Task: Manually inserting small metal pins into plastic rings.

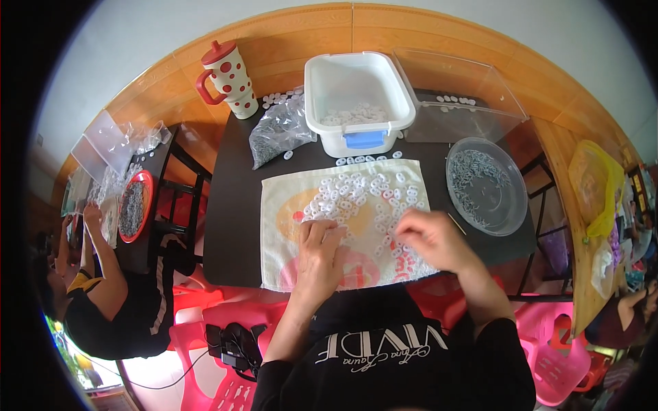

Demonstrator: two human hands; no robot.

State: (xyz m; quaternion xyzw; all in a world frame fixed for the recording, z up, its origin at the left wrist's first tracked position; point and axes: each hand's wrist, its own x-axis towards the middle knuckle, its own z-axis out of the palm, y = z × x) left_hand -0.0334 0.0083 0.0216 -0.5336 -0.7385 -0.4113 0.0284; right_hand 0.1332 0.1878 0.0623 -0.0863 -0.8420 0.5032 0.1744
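A heap of small white oval plastic pieces with two holes each lies on a patterned cream towel. At the heap's near left edge is my left hand, its fingers bent and closed; whatever is between the fingertips is too small to make out. My right hand hovers at the towel's right side, thumb and fingers pinched together, and any small thing in the pinch is hidden. More white pieces lie loose between the hands. Right of the towel, a round clear tub holds many small grey screw-like parts.
A white bin with more white pieces stands behind the towel. Beside it are a bag of grey parts, a dotted tumbler and a clear box. At the left, another person works by a red-rimmed tray.
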